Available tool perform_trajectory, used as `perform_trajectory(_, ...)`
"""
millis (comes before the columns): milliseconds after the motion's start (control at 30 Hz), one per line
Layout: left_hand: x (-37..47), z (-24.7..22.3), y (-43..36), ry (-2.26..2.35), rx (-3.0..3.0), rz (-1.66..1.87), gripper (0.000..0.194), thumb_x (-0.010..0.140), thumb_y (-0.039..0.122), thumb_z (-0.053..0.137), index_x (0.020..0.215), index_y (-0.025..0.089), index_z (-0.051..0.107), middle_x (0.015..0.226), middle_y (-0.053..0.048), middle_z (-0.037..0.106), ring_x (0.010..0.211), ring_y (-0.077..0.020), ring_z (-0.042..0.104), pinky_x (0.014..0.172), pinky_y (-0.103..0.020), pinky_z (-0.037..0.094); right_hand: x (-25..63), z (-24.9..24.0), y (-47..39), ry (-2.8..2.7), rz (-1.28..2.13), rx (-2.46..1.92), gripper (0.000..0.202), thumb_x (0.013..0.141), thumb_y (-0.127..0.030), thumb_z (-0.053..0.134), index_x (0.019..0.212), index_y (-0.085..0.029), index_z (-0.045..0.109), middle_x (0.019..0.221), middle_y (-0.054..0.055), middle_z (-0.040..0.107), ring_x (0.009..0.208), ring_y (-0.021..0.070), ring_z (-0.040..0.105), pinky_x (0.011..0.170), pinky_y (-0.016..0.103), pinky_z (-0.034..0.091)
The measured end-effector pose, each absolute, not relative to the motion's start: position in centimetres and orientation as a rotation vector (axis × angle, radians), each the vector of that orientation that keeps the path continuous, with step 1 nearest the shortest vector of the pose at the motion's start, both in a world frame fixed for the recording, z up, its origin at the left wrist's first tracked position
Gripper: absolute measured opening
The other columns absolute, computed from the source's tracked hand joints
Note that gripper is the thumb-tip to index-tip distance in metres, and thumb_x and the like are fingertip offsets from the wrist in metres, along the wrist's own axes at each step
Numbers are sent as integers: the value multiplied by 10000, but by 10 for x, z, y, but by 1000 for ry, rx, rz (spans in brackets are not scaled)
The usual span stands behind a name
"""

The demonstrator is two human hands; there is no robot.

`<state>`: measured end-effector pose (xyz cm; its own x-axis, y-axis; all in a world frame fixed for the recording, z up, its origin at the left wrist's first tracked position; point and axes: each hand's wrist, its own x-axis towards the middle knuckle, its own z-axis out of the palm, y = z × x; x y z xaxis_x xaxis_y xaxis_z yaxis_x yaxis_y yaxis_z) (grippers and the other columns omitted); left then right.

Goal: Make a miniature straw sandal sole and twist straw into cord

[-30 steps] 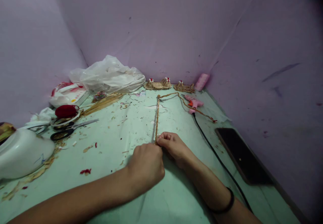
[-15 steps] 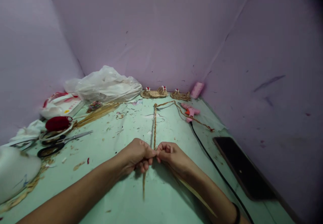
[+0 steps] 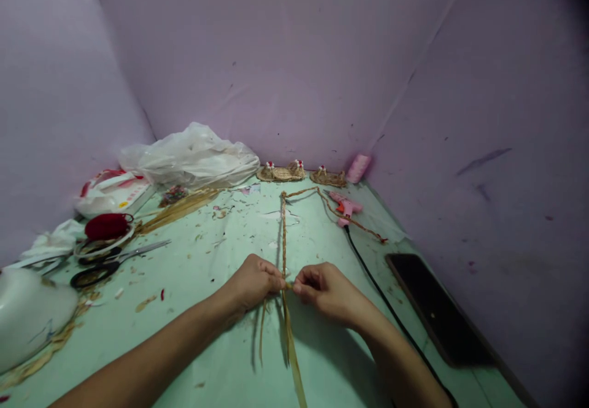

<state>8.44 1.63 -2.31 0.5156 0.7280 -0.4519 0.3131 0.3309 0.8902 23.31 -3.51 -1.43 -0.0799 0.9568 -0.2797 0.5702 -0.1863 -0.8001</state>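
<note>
A thin brown braid (image 3: 284,233) of dried plant fibre runs away from me over the green table, bends near the back and trails off to the right. My left hand (image 3: 257,282) pinches its near end between thumb and fingertips. Close beside it, my right hand (image 3: 324,290) is closed on a short stretch of a fibre strand, drawn slightly to the right. Loose fibre strands (image 3: 291,340) hang from the braid's end toward me, and a thinner one dangles under my left hand.
A pink glue gun (image 3: 345,205) with a black cord and a dark phone (image 3: 442,310) lie on the right. Scissors (image 3: 122,261), dark red yarn (image 3: 108,227) and fibre strips (image 3: 179,208) are left. Small woven sandals (image 3: 281,173), a plastic bag (image 3: 193,156) and pink thread (image 3: 359,167) stand along the back.
My right hand has moved a little right, away from my left, with a strand between them. The long loose strands now hang in the middle instead of under my right forearm.
</note>
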Motion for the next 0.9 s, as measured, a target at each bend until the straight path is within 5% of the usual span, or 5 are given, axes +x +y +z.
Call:
perform_trajectory(233,83,-36,16,1131,1342,368,63,491,156,558,432,133,554,355,49,377,396,-67,311,397,-207,208,249,-12,-44,-1767,1453,-1665,232,709,-335,505,570,-153,539,488,-25,419,460,81,323,435,209,255)
perform_trajectory(400,81,-36,15,1228,1347,282,138,456,118,514,514,147,637,402,22,453,422,-96,394,400,-207,268,264,32,-5,-1772,1076,-1986,269,608,-459,583,607,-194,624,567,71,566,503,154,465,453,264,350)
perform_trajectory(567,78,-29,16,1222,1338,207,308,419,78,471,618,158,691,515,-8,551,468,-116,433,433,-231,315,189,75,86,-1833,1006,-1715,178,607,-364,636,643,-191,652,502,34,548,443,116,444,405,232,349)
perform_trajectory(700,81,-45,17,1212,1335,199,232,442,103,541,603,176,691,496,-28,557,475,-138,447,421,-255,296,114,49,160,-1536,1320,-1774,80,636,-188,644,621,-128,593,589,39,594,414,58,423,375,182,340)
perform_trajectory(900,93,-92,22,987,1344,421,76,514,244,595,534,280,658,442,-40,523,482,-152,498,419,-282,256,58,-10,222,-1538,1372,-1752,220,767,-232,544,569,-140,518,426,-3,497,356,59,391,348,176,330)
